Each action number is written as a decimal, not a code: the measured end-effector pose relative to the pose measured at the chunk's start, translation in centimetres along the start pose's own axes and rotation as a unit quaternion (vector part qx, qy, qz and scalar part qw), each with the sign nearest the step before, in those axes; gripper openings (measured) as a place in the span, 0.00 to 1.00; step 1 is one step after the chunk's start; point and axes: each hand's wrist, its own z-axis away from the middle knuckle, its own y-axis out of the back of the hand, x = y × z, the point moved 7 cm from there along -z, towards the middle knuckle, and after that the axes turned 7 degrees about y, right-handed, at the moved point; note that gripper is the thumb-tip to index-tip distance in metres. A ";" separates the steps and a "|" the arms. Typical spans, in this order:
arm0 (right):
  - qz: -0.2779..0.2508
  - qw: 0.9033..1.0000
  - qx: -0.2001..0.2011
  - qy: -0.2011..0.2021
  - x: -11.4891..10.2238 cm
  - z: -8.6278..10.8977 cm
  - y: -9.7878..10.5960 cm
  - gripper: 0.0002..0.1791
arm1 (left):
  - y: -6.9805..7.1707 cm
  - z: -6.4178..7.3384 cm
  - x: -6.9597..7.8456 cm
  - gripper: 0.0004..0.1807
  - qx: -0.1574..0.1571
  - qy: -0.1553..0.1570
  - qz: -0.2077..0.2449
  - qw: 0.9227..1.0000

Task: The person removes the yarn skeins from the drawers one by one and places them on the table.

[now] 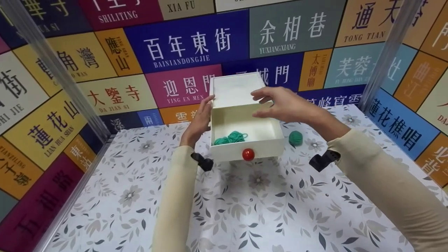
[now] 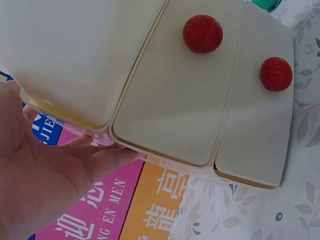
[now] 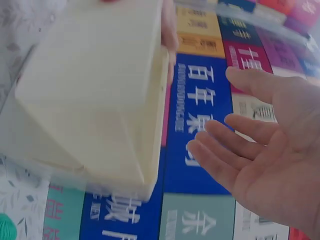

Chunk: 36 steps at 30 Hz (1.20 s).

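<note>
A white drawer cabinet [image 1: 236, 91] stands at the table's back, its drawer [image 1: 227, 152] pulled out. Loosely wound green yarn [image 1: 231, 138] lies inside, at the front left. That drawer's front has a round red knob [image 1: 248, 154]. My left hand [image 1: 199, 120] rests against the cabinet's left side, its fingers stretched along the wall in the left wrist view. Over the drawer's right rear hovers my right hand [image 1: 288, 105], fingers spread and holding nothing; the right wrist view shows its bare palm. Two closed compartments with red knobs [image 2: 202, 34] appear in the left wrist view.
A green yarn ball [image 1: 295, 138] sits on the table just right of the drawer. A patterned cloth [image 1: 259, 206] with leaves and flowers covers the table. Walls of coloured sign panels [image 1: 196, 38] rise behind and at both sides, with clear posts at the corners.
</note>
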 end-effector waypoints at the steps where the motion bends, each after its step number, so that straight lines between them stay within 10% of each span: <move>1: 0.004 1.000 -0.007 0.004 -0.3 -0.2 -0.5 0.36 | 0.0 0.0 0.0 0.25 -0.001 0.000 0.003 1.000; 18: 0.099 0.985 -0.137 0.048 -4.7 -2.5 -4.9 0.30 | 0.2 0.3 0.0 0.26 -0.005 -0.014 0.005 1.000; 36: 0.118 0.955 -0.264 0.071 -4.2 -4.1 -9.3 0.24 | 0.2 0.2 -0.1 0.25 -0.009 -0.008 0.027 1.000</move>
